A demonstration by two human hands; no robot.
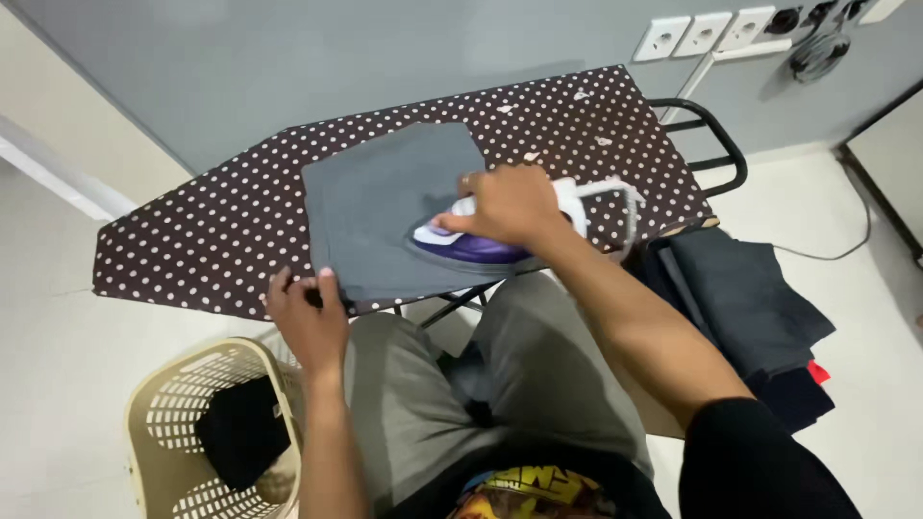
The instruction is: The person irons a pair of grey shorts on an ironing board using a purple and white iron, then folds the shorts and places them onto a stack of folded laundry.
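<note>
Cloth [385, 207]: grey, folded flat, laid on the middle of the board [192, 240], its near edge hanging over the board's near side.

Iron [481, 245]: purple and white, soleplate down on the cloth's right part.

Right hand [505, 204]: closed round the iron's handle, fingers wrapped.

Left hand [308, 317]: pinched shut on the cloth's near-left corner, thumb on top.

Handling, as judged: the corner is best kept taut against the iron's pull, so no crease is pressed in; the iron is best kept flat and clear of the pinching fingers.

Board: brown with white dots, a black rest [716, 144] at its wide end.

Basket [207, 432]: beige, on the floor at left, a dark garment inside.

Pile [750, 308]: dark folded garments, at right.

Not made out: the soleplate, the handle under the fingers, the cord's full run, the board's legs, mostly hidden by the knees.
</note>
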